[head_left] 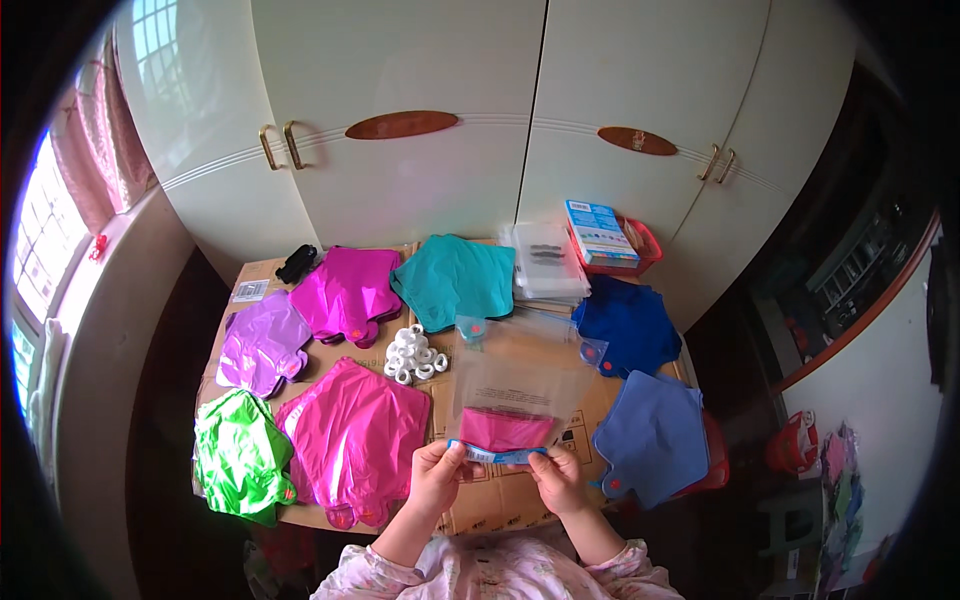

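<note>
Between my two hands is a see-through plastic bag (520, 378), its upper part stretching away over the cardboard. Inside its near end lies a folded pink foil piece (503, 430), with a blue and white card strip (490, 455) along the bottom edge. My left hand (437, 474) pinches the left corner at the strip, thumb on top. The right corner is gripped by my right hand (560, 480) in the same way. Just beyond the left hand lies a stack of hot-pink foil balloons (355, 430). Small white ribbon rolls (410, 352) are heaped left of the bag.
Flat foil balloon stacks surround the bag: green (240, 450), lilac (262, 342), magenta (348, 292), teal (455, 280), dark blue (628, 325) and grey-blue (655, 435). Plastic bags (545, 260) are piled at the back beside a red basket (645, 245) holding a blue box (602, 232).
</note>
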### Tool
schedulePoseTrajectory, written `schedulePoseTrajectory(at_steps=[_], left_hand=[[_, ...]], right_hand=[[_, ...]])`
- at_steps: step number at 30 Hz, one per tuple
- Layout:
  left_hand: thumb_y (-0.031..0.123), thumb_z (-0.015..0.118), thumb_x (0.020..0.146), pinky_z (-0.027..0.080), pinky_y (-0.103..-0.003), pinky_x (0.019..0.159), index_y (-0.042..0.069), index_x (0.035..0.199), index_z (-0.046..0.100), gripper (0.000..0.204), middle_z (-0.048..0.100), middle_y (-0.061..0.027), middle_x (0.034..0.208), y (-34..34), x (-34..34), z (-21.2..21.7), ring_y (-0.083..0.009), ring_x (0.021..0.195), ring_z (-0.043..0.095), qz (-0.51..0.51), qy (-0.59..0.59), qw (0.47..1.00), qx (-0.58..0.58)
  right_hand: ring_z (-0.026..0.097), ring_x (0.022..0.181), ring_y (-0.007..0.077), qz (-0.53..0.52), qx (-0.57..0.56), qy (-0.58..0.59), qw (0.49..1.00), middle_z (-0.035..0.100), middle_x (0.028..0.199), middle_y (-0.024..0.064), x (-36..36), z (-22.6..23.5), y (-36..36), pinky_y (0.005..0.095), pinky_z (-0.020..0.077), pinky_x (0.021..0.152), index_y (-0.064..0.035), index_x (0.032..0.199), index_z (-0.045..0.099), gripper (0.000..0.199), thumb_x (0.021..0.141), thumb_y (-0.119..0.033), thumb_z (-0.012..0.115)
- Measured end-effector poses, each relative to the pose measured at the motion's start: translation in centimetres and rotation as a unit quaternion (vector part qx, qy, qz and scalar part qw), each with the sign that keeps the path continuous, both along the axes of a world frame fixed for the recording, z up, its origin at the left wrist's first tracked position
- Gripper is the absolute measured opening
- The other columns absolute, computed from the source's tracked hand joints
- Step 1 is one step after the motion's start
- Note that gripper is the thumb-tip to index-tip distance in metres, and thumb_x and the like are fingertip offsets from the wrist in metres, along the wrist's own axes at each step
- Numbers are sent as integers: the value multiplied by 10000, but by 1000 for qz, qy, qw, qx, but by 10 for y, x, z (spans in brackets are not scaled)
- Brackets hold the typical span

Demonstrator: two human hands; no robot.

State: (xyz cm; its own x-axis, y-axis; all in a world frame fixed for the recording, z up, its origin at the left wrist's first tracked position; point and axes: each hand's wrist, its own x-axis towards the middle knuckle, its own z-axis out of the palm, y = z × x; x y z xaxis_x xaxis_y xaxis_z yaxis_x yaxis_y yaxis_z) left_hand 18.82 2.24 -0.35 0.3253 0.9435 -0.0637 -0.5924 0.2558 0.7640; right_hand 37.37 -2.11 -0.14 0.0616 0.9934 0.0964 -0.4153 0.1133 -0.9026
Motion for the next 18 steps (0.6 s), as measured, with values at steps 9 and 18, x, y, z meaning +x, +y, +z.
schedulePoseTrajectory(at_steps=[9,18], left_hand=[[185,632,907,408,-215,488,8,792,670,215,648,-50,702,0,7,6,-95,566,571,73,74,995,-11],[171,642,900,390,-211,482,13,772,651,204,617,-25,680,-5,11,9,-81,552,529,114,62,991,-18]], right_hand=[[626,899,151,-32,40,-60,997,627,1045,69,0,2,1,303,548,761,-10,1139,555,226,946,-128,540],[618,835,127,-61,40,-73,995,623,989,65,-7,-2,-1,281,535,721,-16,1081,552,187,945,-145,547]])
